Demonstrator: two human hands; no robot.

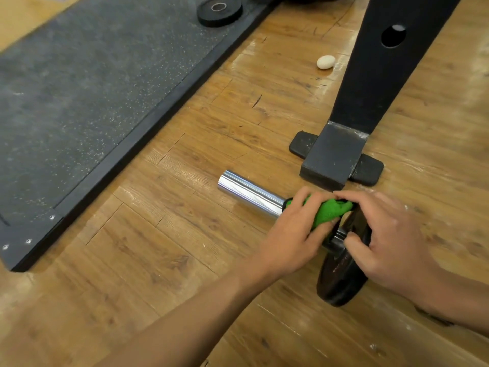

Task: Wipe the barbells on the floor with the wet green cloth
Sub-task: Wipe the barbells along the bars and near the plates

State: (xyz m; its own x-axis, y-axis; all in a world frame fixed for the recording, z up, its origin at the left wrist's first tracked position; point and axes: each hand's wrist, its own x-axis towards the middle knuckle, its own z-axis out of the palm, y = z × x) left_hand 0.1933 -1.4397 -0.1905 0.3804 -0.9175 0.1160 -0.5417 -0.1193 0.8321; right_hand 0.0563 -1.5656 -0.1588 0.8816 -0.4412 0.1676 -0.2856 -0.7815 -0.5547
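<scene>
Green cloth (330, 211) sits bunched on the barbell (248, 193) beside its plate (341, 282), on the wood floor (185, 260); left hand (296, 229) curls its fingers round the cloth, right hand (383, 234) grips the plate's rim.

Cramped beyond my hands, open floor on my side.
The rack foot (330, 160) and its rubber pad (369, 172) stand just beyond the barbell sleeve (248, 193), leaving a thin gap past the fingertips of my left hand (293, 234), which is clutching the green cloth (330, 211). The upright weight plate (344, 282), gripped by my right hand (383, 245), blocks sliding rightward. Bare wooden floor (158, 260) lies open on the near side and leftward up to the rubber mat (92, 102).
</scene>
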